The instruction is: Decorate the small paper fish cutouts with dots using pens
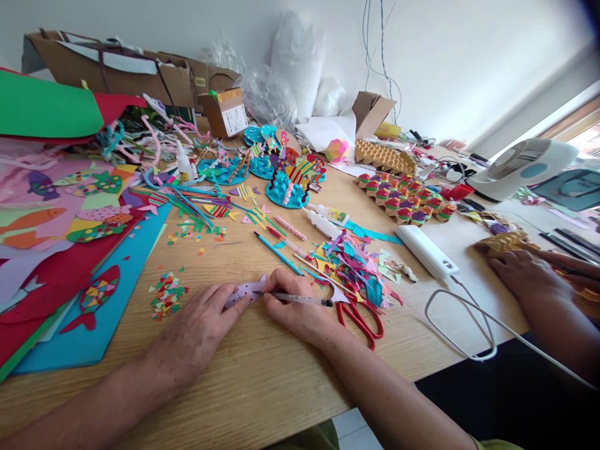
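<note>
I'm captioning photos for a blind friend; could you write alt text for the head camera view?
A person's right hand holds a pen to a small lilac paper fish, which the left hand steadies at a wooden table. Colorful paper scraps and red-handled scissors lie nearby; another person's hand is at the far right.

Near table's (262,387) front edge, purple paper fish (246,291) partly hidden by left hand (202,320). Red-handled scissors (363,322): blades hidden. Pen's (302,299) print too small for reading. Co-worker's arm (555,312) cut off.
</note>
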